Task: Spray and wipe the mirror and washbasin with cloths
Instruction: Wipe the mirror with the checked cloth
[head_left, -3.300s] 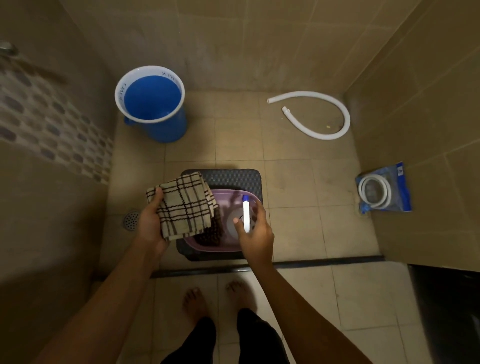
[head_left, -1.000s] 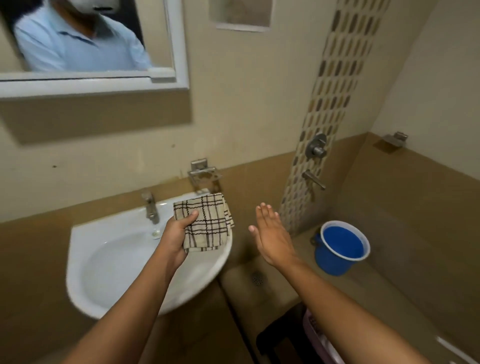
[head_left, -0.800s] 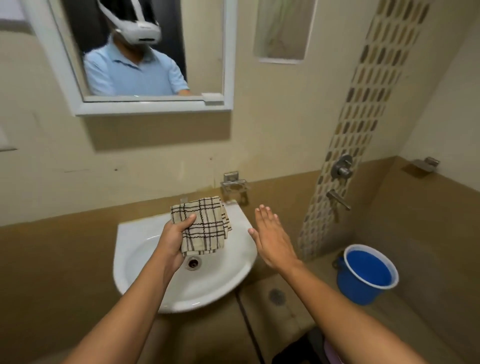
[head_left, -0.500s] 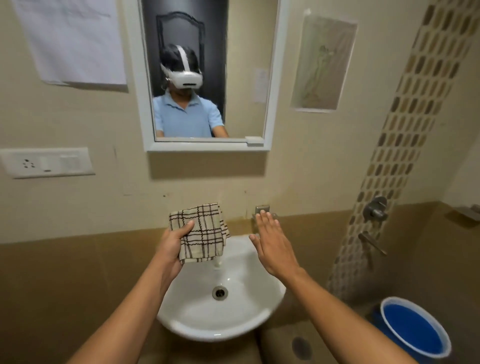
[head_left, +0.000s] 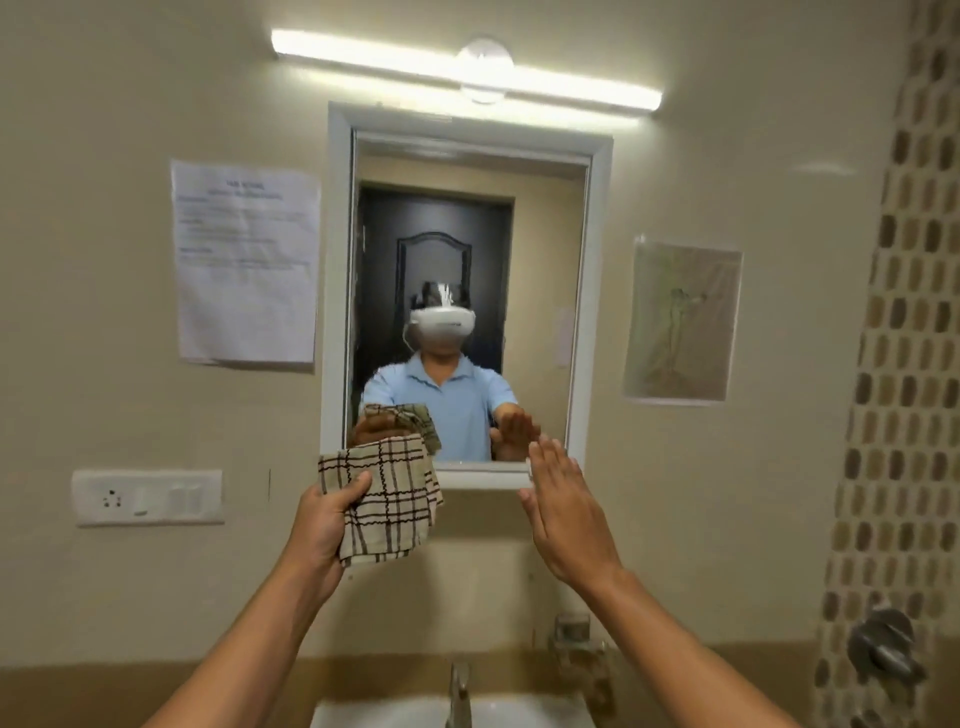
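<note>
A white-framed mirror (head_left: 540, 249) hangs on the beige wall straight ahead and reflects a person in a blue shirt. My left hand (head_left: 321, 525) grips a folded beige cloth with dark checks (head_left: 387, 501), held just below the mirror's lower left corner. My right hand (head_left: 563, 512) is flat with fingers together, empty, raised near the mirror's lower right edge. Only the back rim of the white washbasin (head_left: 524, 713) shows at the bottom, with its tap (head_left: 458, 691). No spray bottle is in view.
A tube light (head_left: 571, 83) glows above the mirror. A printed paper (head_left: 245, 260) is stuck left of it and a drawing (head_left: 680, 322) to the right. A socket panel (head_left: 148, 497) sits lower left. A shower valve (head_left: 883, 642) is on the mosaic strip at right.
The view has tilted up from the basin to the mirror. Both hands rose with it, the left still holding the cloth, the right empty since leaving the spray bottle in the tub.
</note>
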